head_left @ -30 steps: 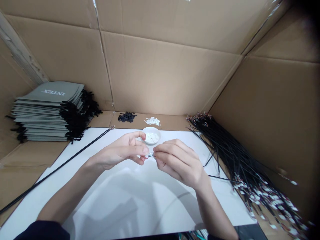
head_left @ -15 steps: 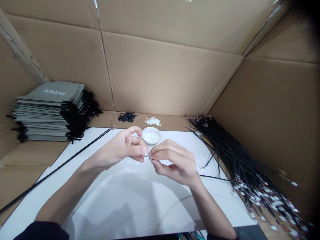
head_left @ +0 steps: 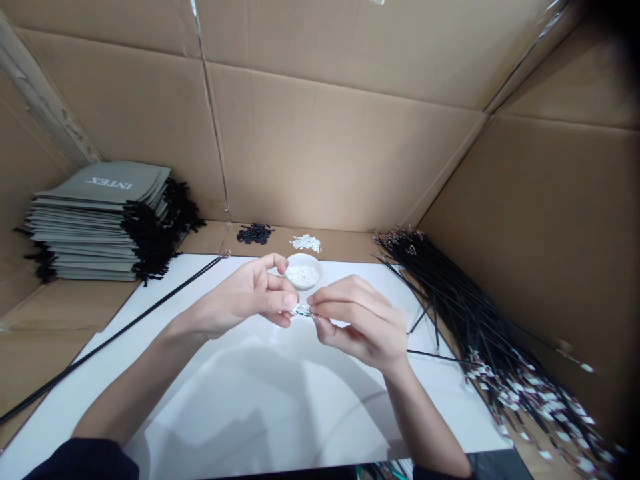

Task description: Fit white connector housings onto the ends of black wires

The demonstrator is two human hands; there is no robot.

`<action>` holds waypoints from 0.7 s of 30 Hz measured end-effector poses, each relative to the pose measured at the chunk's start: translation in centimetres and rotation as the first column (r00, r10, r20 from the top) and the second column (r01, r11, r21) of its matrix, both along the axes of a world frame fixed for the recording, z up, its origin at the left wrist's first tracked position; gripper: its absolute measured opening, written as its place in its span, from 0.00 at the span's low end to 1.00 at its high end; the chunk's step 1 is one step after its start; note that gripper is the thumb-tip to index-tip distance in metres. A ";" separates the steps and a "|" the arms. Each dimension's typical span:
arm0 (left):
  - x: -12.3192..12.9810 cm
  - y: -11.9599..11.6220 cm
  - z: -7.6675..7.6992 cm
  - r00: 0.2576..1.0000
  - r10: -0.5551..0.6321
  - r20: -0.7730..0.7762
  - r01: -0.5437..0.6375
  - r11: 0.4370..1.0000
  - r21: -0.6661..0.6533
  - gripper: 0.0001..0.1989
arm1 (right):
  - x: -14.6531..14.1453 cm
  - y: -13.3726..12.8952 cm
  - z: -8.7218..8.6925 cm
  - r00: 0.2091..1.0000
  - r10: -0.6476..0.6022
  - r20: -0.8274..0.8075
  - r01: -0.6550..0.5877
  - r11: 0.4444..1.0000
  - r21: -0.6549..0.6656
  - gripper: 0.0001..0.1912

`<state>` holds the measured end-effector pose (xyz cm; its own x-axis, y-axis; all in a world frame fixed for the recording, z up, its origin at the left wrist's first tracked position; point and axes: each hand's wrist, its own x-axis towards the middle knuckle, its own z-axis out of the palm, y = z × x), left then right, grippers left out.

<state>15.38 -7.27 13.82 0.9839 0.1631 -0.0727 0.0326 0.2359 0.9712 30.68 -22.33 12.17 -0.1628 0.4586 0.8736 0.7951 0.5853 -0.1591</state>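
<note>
Above the white table my left hand (head_left: pixel 255 297) is closed in a pinch on a small white connector (head_left: pixel 295 310), mostly covered by the fingertips. Thin wires (head_left: pixel 305 311) span the short gap between the hands, and my right hand (head_left: pixel 357 323) pinches their other end. A black cable (head_left: pixel 440 355) shows to the right of my right wrist; whether it joins these wires is hidden. Just beyond the fingers stands a round white dish (head_left: pixel 320 269) with small white pieces (head_left: pixel 303 275) in it.
Black cables with white plugs (head_left: pixel 450 293) are heaped along the right side. At the back lie black tubes (head_left: pixel 255 233) and a white pile (head_left: pixel 307 243). Grey INTEX sheets (head_left: pixel 95 227) are stacked at left, near a long black cable (head_left: pixel 145 323). Cardboard walls (head_left: pixel 340 147) surround the table.
My right hand has moved slightly to the right, away from my left. More of the thin wires shows between them. My left hand has hardly moved.
</note>
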 end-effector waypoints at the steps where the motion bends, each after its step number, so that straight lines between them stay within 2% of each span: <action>1: 0.0 0.0 0.0 1.000 -0.004 -0.004 0.004 1.000 0.001 0.23 | 0.1 0.0 0.0 1.000 0.003 0.013 -0.003 1.000 -0.004 0.07; 8: 0.0 -0.1 0.3 0.999 -0.007 -0.051 0.009 0.999 0.051 0.23 | 0.2 -0.1 0.1 0.999 0.022 0.046 -0.018 0.996 -0.091 0.08; 21: 0.0 -0.3 0.4 0.996 -0.004 -0.087 0.010 0.997 0.074 0.22 | 0.5 -0.6 0.4 0.995 0.002 0.097 0.012 0.989 -0.149 0.07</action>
